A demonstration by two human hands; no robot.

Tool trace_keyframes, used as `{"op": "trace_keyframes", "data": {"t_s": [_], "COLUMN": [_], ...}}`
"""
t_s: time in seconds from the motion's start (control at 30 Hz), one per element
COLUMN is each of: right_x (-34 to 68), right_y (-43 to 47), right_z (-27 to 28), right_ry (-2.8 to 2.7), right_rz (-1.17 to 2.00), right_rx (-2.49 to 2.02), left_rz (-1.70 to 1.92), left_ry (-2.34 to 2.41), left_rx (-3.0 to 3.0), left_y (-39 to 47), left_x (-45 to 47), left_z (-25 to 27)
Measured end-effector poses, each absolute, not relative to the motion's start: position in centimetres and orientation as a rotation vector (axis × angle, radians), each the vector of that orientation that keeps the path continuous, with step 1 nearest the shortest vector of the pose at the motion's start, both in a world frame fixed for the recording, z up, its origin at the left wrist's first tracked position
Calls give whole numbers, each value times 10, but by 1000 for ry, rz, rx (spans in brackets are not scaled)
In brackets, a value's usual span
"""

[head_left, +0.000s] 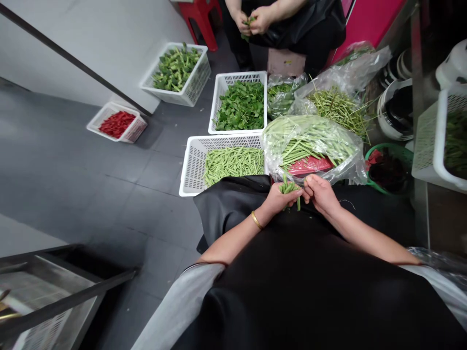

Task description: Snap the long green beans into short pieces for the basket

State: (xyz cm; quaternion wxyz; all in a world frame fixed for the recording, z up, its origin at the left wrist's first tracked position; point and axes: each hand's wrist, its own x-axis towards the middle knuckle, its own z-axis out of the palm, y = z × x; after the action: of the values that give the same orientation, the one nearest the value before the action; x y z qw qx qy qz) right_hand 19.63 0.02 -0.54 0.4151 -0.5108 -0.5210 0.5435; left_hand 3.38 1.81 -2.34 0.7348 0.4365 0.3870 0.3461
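Observation:
My left hand [279, 198] is closed around a small bunch of green bean pieces [288, 186], whose ends poke out above and below the fingers. Close beside it, my right hand [321, 193] is pinched shut, its fingertips meeting the left ones; whatever sits between them is hidden. Just beyond both hands lies an open clear plastic bag [350, 141] of long green beans [304, 149], with something red [310, 165] showing at its mouth. To the left of the bag, short-cut beans [235, 165] fill much of a white basket [193, 167].
A white basket [212, 114] of leafy greens stands farther back. Others hold green stems [177, 68] and red peppers [116, 124]. Opposite sits a person, both hands [255, 22] on some greens. Right of me are a green basin [404, 153], buckets [386, 109] and a shelf.

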Motion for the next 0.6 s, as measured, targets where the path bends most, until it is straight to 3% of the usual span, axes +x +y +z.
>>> {"op": "trace_keyframes", "data": {"t_s": [0.07, 0.13, 0.27, 0.33, 0.5, 0.6], "right_x": [203, 221, 260, 267, 266, 263], "right_y": [6, 24, 87, 117, 136, 108], "right_z": [-18, -34, -69, -85, -98, -83], "right_ry": [-1226, -1527, -2062, -2136, -2120, -2117], "right_rz": [1613, 1718, 897, 653, 526, 624], "right_rx": [-1303, -1478, -2209, -2450, -2565, -2427], "left_rz": [785, 790, 747, 686, 681, 667], "left_ry": [846, 804, 690, 665, 653, 742], "left_rx": [818, 601, 352, 336, 375, 395], "left_y": [22, 28, 37, 38, 37, 36], "left_x": [33, 29, 22, 20, 19, 23], "left_z": [-28, -36, -48, -49, -47, -48]}}
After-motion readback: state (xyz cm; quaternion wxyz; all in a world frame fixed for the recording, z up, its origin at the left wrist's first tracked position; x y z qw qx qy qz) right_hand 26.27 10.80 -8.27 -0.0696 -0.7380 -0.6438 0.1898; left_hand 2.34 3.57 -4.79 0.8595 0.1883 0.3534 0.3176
